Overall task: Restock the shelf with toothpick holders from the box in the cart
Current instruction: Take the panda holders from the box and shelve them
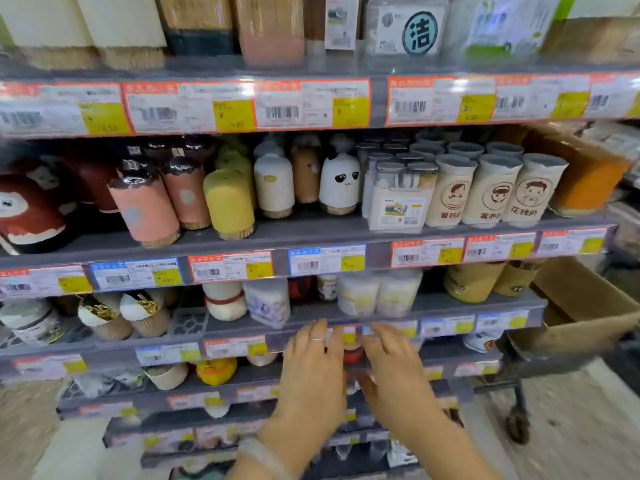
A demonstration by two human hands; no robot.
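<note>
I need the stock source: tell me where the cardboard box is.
The cardboard box sits at the right edge of the head view, beside the shelving's right end, atop the cart, right of the hands.

A round teal badge [420, 32] on a clear packet on the top shelf carries the single character 洁. On the middle shelf, well above the two hands, three cream cylindrical holders bear cartoon faces with captions beneath: the left holder [451, 195] reads 管钱的, the middle holder [492, 195] shows a blurred caption beginning 富, and the right holder [532, 192] reads 花钱的. The price tags [235, 105] along the shelf edges show barcodes and yellow patches with a ¥ sign, but their figures are too blurred to read. A boxed pack [400, 209] left of the holders has print too small to read.
</note>
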